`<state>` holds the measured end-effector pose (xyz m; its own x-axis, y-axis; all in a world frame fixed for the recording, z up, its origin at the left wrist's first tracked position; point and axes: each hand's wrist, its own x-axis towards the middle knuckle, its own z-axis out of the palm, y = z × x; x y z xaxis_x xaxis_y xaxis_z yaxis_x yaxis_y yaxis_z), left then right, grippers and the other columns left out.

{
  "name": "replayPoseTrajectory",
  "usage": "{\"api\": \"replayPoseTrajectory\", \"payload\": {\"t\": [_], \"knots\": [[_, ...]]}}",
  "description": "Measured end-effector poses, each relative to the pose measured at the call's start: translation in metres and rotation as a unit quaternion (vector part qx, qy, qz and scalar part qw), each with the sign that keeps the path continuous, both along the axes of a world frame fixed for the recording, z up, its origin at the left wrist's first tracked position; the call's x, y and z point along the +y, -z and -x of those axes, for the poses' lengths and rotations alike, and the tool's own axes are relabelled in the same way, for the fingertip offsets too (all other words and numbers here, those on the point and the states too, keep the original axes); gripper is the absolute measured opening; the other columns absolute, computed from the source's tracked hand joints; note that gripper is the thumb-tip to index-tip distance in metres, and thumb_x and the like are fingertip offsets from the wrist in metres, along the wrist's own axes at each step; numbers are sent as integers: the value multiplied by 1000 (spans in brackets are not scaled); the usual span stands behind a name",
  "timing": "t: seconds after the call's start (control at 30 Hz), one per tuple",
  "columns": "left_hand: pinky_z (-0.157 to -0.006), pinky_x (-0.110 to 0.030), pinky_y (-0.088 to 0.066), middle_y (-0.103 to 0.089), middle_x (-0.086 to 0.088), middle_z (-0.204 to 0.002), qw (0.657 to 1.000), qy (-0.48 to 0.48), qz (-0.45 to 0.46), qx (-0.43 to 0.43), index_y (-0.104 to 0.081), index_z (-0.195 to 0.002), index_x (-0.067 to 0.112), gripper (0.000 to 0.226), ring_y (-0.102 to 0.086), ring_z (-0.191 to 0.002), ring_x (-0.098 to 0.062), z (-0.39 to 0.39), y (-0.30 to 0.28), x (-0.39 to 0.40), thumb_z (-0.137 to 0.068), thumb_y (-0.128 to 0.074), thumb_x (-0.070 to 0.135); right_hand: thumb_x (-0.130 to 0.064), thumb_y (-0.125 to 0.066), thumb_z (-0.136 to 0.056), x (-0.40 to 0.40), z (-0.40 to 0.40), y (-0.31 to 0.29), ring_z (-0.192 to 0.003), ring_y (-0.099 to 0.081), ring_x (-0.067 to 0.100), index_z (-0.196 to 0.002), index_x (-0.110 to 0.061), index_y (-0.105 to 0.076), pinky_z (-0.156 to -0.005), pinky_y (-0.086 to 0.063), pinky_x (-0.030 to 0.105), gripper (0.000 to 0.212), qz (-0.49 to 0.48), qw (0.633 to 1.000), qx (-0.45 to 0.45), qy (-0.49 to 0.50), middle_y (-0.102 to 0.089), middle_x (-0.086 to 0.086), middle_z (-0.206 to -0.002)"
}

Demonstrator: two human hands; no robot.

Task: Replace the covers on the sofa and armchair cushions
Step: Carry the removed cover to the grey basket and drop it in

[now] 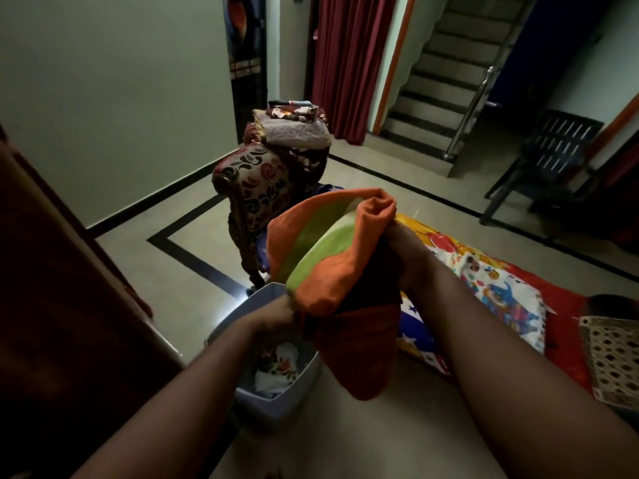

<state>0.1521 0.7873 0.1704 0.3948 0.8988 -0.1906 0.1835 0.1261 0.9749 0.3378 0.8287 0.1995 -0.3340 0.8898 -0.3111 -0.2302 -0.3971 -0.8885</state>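
head view: only cam, dim room, wide-angle.
cover: orange cover (pixel 340 267) w/ a green stripe, held up in mid-air between both hands, above the floor & partly over the grey bin (pixel 276 392).
cushion: can't tell if one is inside; cloth hangs limp at the lower end, bulges a bit near the top.
long axis: runs lower-left to upper-right, top end bunched far from the body, loose tail drooping toward the person.
left hand: left hand (pixel 276 314) at the cover's lower-left edge, fingers hidden in the cloth; looks like a grip on the hem, exact finger lie can't be told.
right hand: right hand (pixel 403 250) higher & farther out, fingers curled round the bunched top corner.
key relation: opening prob. sits by the lower hand, so that hand is nearer the mouth; the upper hand just anchors the closed end. Judgement only.
armchair: patterned armchair (pixel 262 188) beyond the cover, well apart, stacked w/ folded cloths.
floor bedding: bright printed sheet (pixel 498 281) to the right, on the floor.
writing/brands: none legible.
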Motion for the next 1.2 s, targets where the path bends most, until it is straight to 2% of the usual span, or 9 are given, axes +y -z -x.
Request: {"api": "replayPoseTrajectory", "payload": {"t": [0.1, 0.27, 0.37, 0.47, 0.6, 0.73, 0.87, 1.03, 1.2], "knots": [[-53, -10, -40, -46, 13, -36, 963, -114, -131, -205, -45, -62, 18, 49, -47, -37, 7, -57, -32, 72, -97, -46, -16, -35, -61, -86, 41, 6, -5, -89, -73, 25, -110, -6, -67, -79, -61, 36, 38, -8, 999, 23, 48, -69, 16, -109], [-78, -28, -57, -64, -34, -101, 975, -106, 128, -150, -65, -104, 6, 14, -70, -84, -24, 4, 91, 54, -96, -55, -1, -84, -39, -86, 73, -27, 76, -107, -70, 25, -132, -29, -62, -87, -57, 43, 76, 84, 992, -85, 48, -71, 6, -125], [-96, -47, -54, -70, -26, -116, 951, -198, 190, -144, -65, -126, 11, 35, -70, -102, -38, 33, 171, 73, -92, -70, 18, -102, -36, -62, 68, -27, 159, -116, -63, 30, -137, -38, -56, -99, -50, 56, 100, 171, 972, -148, -59, -66, 2, -131], [-68, -34, -58, -69, -15, -115, 933, -282, 223, -37, -43, -144, 9, 98, -72, -88, -23, 47, 202, 102, -67, -88, 51, -83, -74, -59, 83, -19, 210, -119, -64, 26, -143, -31, -48, -98, -54, 49, 103, 123, 974, -174, -75, -61, 3, -139], [-106, -50, -47, -49, -21, -145, 928, -297, 194, 118, 13, -156, 38, 151, -53, -131, -36, 65, 245, 118, -52, -96, 36, -28, -93, -69, 136, -11, 241, -135, -38, 20, -158, -31, -15, -105, -44, 38, 118, 7, 934, -318, -162, -31, -4, -147], [-108, -30, -40, -46, -3, -150, 912, -219, 125, 323, -12, -161, 29, 120, -45, -137, -21, 60, 245, 126, -69, -88, 18, -16, -77, -83, 176, 5, 282, -132, -45, 17, -142, -40, -42, -107, -47, 42, 73, -142, 845, -411, -311, -44, -6, -144], [-97, -40, -45, -62, 5, -127, 769, -130, 90, 619, -58, -131, 40, 53, -53, -121, -24, 46, 258, 131, -80, -71, 47, -38, -69, -88, 200, 17, 310, -128, -43, 18, -128, -39, -60, -106, -41, 39, 41, -284, 707, -562, -323, -50, -5, -133], [-101, -43, -36, -55, 2, -134, 724, -134, 88, 671, -71, -111, 36, 28, -48, -129, -23, 52, 278, 141, -84, -65, 42, -45, -67, -88, 223, 31, 327, -132, -38, 22, -127, -36, -62, -110, -37, 42, 41, -353, 649, -576, -350, -45, 1, -136], [-67, -31, -47, -71, 2, -90, 732, -148, 131, 653, -65, -88, 30, 9, -67, -86, -24, 62, 301, 153, -88, -56, 28, -32, -62, -94, 257, 56, 353, -118, -54, 19, -124, -28, -67, -98, -47, 34, 31, -367, 651, -516, -419, -57, 0, -128]]}}
